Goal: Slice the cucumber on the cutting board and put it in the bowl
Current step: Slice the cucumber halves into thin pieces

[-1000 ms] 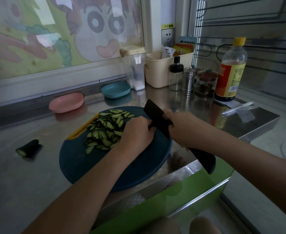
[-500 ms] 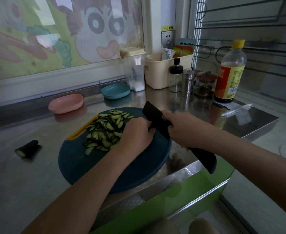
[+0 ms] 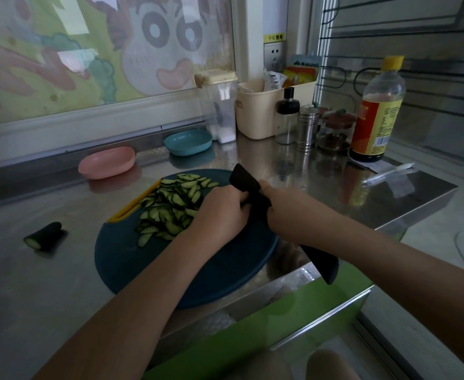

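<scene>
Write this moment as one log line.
right hand: grips black knife | left hand: curled beside blade | green cucumber slices: piled on round dark-blue cutting board | pink bowl: empty

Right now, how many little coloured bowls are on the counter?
2. A pink bowl sits by the back ledge, beyond the cutting board; a blue bowl sits to its right, near the clear container. None look hidden.
</scene>
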A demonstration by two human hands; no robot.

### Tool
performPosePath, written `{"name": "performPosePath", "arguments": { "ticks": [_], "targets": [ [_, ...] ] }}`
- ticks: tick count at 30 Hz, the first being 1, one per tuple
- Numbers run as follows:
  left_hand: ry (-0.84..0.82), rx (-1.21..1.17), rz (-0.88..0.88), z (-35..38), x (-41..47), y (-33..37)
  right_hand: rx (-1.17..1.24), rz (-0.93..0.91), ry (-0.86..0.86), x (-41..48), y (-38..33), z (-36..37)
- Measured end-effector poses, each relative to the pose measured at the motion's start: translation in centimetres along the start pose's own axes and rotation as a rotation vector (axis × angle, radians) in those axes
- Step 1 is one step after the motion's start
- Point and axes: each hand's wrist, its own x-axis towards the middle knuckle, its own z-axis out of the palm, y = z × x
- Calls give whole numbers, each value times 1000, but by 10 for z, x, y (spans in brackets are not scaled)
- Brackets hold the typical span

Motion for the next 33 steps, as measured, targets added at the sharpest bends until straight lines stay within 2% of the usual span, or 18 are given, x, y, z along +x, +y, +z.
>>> {"name": "performPosePath", "arguments": {
  "ticks": [9,20,33],
  "targets": [
    [21,77,3,-1,-1,0,96,-16,30,-11,7,-10],
    [29,89,-6,-1,0,-1,60,-23,41,-18,1,-19],
    [-41,127,-3,-5,2,-1,66,-14,-11,-14,-1,-21]
  ]
}}
